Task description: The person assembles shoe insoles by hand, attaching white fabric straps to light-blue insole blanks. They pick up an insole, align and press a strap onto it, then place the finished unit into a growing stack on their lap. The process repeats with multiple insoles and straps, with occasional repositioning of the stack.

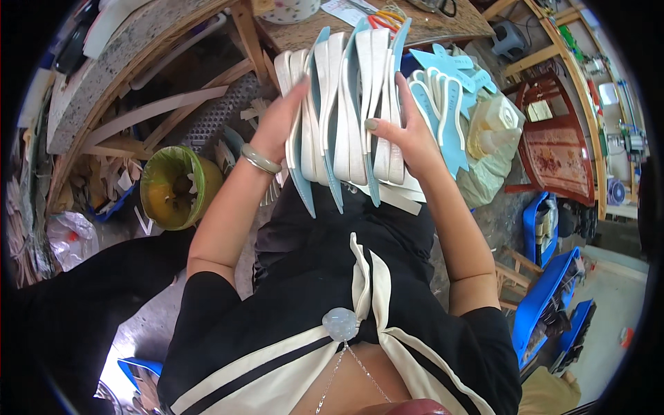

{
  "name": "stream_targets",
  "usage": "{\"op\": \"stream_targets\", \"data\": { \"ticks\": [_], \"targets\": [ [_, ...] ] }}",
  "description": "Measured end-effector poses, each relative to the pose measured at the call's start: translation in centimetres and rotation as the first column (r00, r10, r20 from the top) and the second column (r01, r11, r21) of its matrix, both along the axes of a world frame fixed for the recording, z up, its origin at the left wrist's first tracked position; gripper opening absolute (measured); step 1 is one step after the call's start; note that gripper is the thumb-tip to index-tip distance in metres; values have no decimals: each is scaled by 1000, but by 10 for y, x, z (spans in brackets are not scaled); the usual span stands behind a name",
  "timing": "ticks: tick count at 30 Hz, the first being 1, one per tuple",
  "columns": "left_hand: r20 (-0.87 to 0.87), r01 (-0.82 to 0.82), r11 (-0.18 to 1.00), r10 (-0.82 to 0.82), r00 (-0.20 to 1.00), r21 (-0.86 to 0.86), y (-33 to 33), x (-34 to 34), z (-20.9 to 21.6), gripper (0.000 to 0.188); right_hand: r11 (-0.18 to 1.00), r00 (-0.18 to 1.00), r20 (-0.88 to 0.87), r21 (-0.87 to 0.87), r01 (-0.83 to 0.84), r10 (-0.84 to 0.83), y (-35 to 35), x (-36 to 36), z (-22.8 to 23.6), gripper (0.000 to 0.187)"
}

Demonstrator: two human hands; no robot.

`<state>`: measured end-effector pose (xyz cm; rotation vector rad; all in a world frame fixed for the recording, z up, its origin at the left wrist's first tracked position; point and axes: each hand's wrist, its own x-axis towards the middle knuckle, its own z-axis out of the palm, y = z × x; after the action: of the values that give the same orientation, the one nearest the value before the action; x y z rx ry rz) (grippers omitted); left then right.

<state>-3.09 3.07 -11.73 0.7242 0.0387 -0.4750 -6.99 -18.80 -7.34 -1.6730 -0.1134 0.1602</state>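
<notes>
Between my two hands, a thick stack of white curved strips (353, 104) stands on edge, with flat light-blue pieces (319, 90) slotted among them. The blue pieces have pointed lower ends that stick out below the strips. My left hand (280, 117) presses the stack's left side, its fingers mostly hidden. My right hand (413, 135) grips the right side, thumb across the front face and fingers behind. To the right of that hand lie more light-blue pieces with white looped edging (443, 104), some with dark markings. What the strips are for cannot be made out.
Scissors with orange handles (391, 19) lie on the wooden table (456, 19) beyond the stack. A bucket lined with a green bag (181, 187) stands at left on the floor. At right are a plastic bag (492, 166), a red-brown chair (559, 138) and blue crates (543, 304). A dark-clothed person (90, 283) is at lower left.
</notes>
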Motion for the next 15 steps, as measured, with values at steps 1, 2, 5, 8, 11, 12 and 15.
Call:
{"op": "stream_targets", "data": {
  "ticks": [1,2,5,8,11,12,15],
  "targets": [
    [16,41,997,-40,999,-70,-6,1,12,53,993,999,-32,113,36,-33,-6,-5,-2,108],
    [49,19,998,-16,999,-64,-10,0,27,56,972,995,-64,218,85,-73,-6,-11,-3,109],
    [140,81,994,-90,986,68,-19,0,51,58,881,995,-74,465,88,-60,-14,-33,-13,104],
    [229,3,923,-99,968,386,-18,14,45,50,841,989,-102,522,141,-102,-5,-60,-30,86],
    [252,116,720,-383,889,684,-15,19,58,47,802,972,-192,554,224,-139,13,-88,-40,68],
    [99,294,761,-423,901,578,-16,19,63,49,763,964,-243,603,234,-104,16,-95,-43,63],
    [-33,450,661,-542,840,600,-19,4,85,45,747,930,-366,630,211,46,16,-116,-31,61]
  ]
}}
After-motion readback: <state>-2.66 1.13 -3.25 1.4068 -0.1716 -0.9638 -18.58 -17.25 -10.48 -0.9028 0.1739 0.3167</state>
